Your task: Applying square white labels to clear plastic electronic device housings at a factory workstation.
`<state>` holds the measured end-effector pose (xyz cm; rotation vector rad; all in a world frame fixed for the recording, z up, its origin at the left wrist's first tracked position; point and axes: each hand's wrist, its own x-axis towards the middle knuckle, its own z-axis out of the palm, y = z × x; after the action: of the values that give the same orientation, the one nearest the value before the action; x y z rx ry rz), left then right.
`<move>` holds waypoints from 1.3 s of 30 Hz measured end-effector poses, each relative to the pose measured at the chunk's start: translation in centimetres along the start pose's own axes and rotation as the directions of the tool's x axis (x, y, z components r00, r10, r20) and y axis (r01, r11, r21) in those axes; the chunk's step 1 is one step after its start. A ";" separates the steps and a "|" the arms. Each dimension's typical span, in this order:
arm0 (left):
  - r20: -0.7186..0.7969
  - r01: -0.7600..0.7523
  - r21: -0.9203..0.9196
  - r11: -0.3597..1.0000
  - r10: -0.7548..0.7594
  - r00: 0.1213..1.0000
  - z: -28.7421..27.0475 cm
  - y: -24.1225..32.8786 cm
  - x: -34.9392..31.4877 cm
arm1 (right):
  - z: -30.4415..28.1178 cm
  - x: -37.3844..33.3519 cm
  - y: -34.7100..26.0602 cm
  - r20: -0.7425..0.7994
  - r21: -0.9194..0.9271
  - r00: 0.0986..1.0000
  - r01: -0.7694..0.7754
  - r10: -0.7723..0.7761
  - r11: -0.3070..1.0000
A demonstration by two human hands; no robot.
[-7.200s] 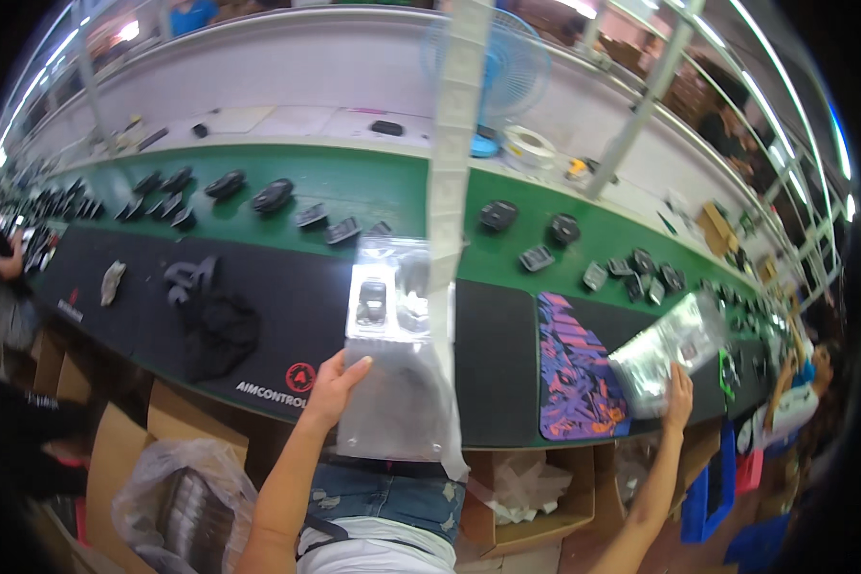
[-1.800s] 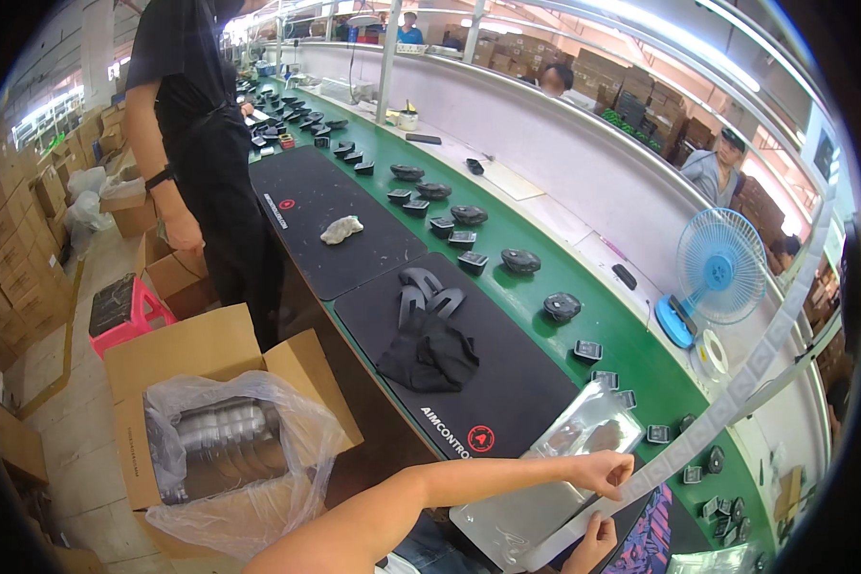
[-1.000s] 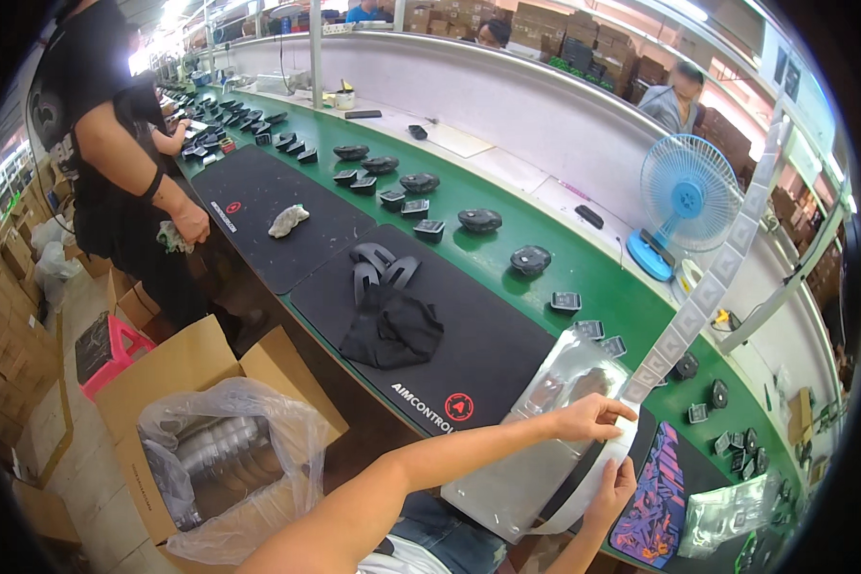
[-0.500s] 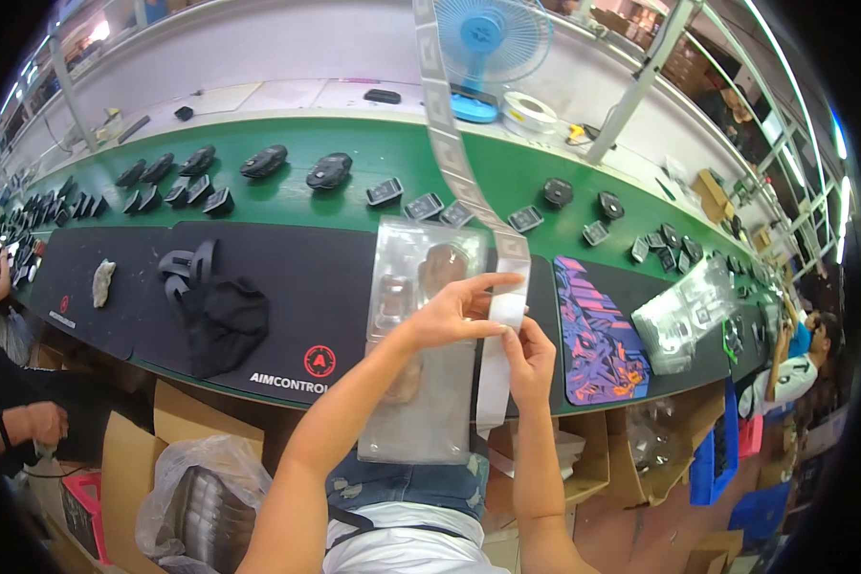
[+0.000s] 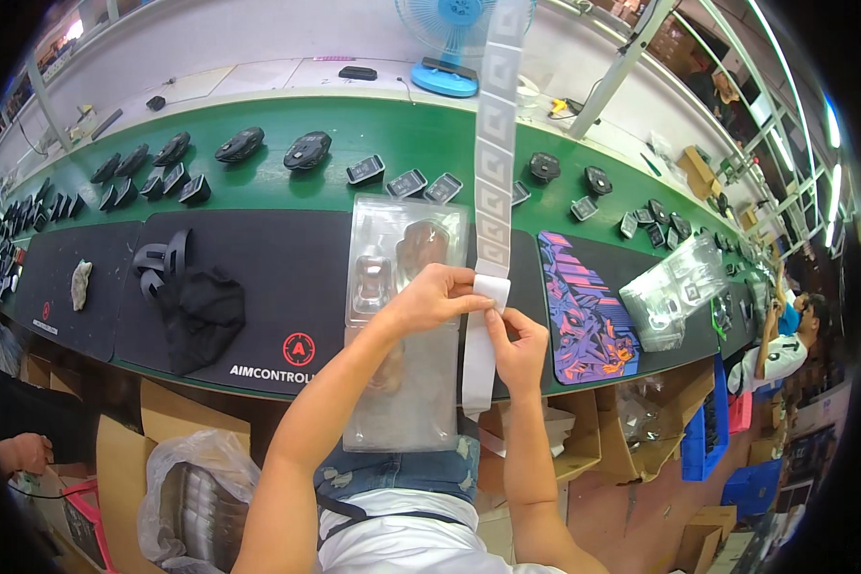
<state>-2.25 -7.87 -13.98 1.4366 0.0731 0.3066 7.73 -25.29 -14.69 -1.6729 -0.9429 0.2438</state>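
A long strip of label backing [image 5: 496, 153] with square outlines hangs from above down to my hands. My left hand [image 5: 440, 298] pinches the strip's left edge between thumb and fingers where it bends over. On the other edge, my right hand [image 5: 515, 340] grips it with thumb and forefinger, and the white tail drops below. Beneath my left wrist lies an open clear plastic clamshell [image 5: 402, 402], with molded hollows in its upper half. Its lower half overhangs the bench edge.
Computer mice [image 5: 308, 150] and small dark parts [image 5: 407, 183] line the green bench [image 5: 258, 115]. A black cloth [image 5: 206, 320] lies left, a colourful mouse pad [image 5: 588, 316] right beside more clear clamshells [image 5: 670, 287]. Cardboard boxes [image 5: 124, 478] stand below; a blue fan [image 5: 445, 77] is behind.
The view has shifted, so the bench sits slightly lower left. The strip now hangs straighter and closer to vertical above my hands. Both hands keep their pinch on it.
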 end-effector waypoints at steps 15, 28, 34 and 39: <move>-0.031 -0.037 0.495 0.868 0.060 0.998 0.0 -0.2 0.0 | -2.1 1.5 -2.7 -0.073 0.009 0.996 0.052 -0.051 0.999; -0.012 -0.170 0.115 0.979 0.173 0.985 -0.1 -1.6 0.1 | -0.9 -5.8 -5.3 0.008 0.517 1.000 0.011 -0.018 0.856; -0.055 -0.155 0.041 0.987 0.157 0.986 0.0 -1.1 0.2 | 3.3 -6.1 -1.6 0.247 0.286 0.912 -0.392 0.328 0.874; -0.034 -0.119 0.113 0.986 0.124 0.992 -0.1 -0.9 0.2 | 3.5 -5.3 -0.5 0.261 0.255 0.904 -0.404 0.340 0.879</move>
<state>-1.95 -7.80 -14.82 1.5484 0.0365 0.4385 1.89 -26.38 -17.10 -1.5472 -0.6809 0.8030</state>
